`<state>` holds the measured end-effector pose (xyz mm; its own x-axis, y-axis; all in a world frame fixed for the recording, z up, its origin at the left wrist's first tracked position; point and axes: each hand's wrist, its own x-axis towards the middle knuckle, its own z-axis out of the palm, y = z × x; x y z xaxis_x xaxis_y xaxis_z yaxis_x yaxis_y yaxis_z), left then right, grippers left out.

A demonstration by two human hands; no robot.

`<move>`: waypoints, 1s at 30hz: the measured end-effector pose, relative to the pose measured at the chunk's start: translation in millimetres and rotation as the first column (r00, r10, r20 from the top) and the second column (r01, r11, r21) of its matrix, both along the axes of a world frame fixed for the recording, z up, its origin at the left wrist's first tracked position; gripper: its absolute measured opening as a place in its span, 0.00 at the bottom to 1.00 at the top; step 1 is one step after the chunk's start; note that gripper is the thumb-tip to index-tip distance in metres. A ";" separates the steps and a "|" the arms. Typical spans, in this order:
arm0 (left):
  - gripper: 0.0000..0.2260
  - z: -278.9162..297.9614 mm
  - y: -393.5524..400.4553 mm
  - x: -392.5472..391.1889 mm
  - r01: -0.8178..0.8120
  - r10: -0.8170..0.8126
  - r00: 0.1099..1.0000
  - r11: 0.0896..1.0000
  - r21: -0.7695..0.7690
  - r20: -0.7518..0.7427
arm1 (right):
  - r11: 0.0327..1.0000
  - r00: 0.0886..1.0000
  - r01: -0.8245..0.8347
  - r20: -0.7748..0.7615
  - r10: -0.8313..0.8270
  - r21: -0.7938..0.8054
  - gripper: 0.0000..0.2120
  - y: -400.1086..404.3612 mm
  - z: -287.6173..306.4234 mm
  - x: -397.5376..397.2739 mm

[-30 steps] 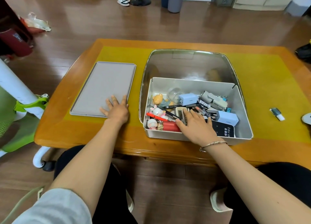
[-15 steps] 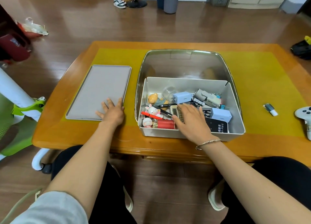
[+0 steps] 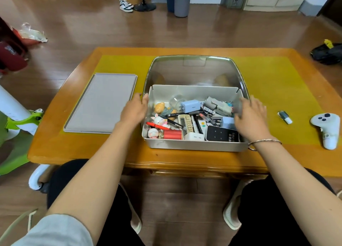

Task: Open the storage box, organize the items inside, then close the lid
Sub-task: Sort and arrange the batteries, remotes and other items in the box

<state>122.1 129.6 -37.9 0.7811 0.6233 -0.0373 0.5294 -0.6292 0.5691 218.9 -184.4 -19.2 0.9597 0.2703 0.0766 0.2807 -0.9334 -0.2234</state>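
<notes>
An open pale storage box point(image 3: 194, 145) stands on the yellow mat, its clear lid point(image 3: 194, 70) tipped up behind it. Inside lie jumbled small items: a red cylinder point(image 3: 173, 134), a black device point(image 3: 221, 134), a blue charger point(image 3: 190, 106), a bear figurine point(image 3: 160, 107), pens and toys. My left hand point(image 3: 134, 110) is against the outside of the box's left wall, fingertips at the rim. My right hand point(image 3: 249, 116), blurred with fingers spread, is over the box's right wall and holds nothing.
A flat grey tray point(image 3: 100, 103) lies left of the box. On the right of the mat are a small white-tipped stick point(image 3: 285, 117) and a white game controller point(image 3: 327, 129). A green chair point(image 3: 11, 134) stands at the left of the wooden table point(image 3: 83, 153).
My left hand left the grey tray and moved right to the box's left wall. My right hand came off the items in the middle and swung to the box's right side.
</notes>
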 end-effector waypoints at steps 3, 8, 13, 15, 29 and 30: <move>0.19 3.3 -21.1 6.4 0.027 -0.036 0.996 0.994 -0.109 -0.078 | 0.983 0.968 0.172 -0.197 -0.157 0.063 0.22 -16.9 -3.7 10.1; 0.14 -3.9 -35.9 -2.6 0.020 -0.011 0.994 0.996 0.084 -0.110 | 0.989 0.977 0.117 -0.188 -0.099 0.086 0.11 -18.7 -14.8 5.0; 0.14 -8.7 -32.1 -17.0 -0.013 0.027 0.996 0.987 0.160 -0.086 | 0.988 0.991 0.081 -0.114 -0.066 0.132 0.11 -16.5 -23.2 -4.2; 0.14 -10.7 -26.0 -25.3 -0.021 0.040 0.995 0.982 0.190 -0.096 | 0.988 0.996 0.034 -0.087 -0.020 0.153 0.11 -15.0 -26.1 -9.1; 0.28 -11.1 -21.0 -35.0 -0.021 0.041 0.995 0.973 0.231 -0.086 | 0.925 0.924 0.378 -0.043 -0.379 -0.033 0.29 -92.0 -72.1 71.1; 0.28 -10.7 -21.4 -35.2 -0.021 0.041 0.995 0.973 0.228 -0.087 | 0.914 0.910 0.403 -0.083 -0.406 -0.051 0.29 -95.5 -76.2 75.2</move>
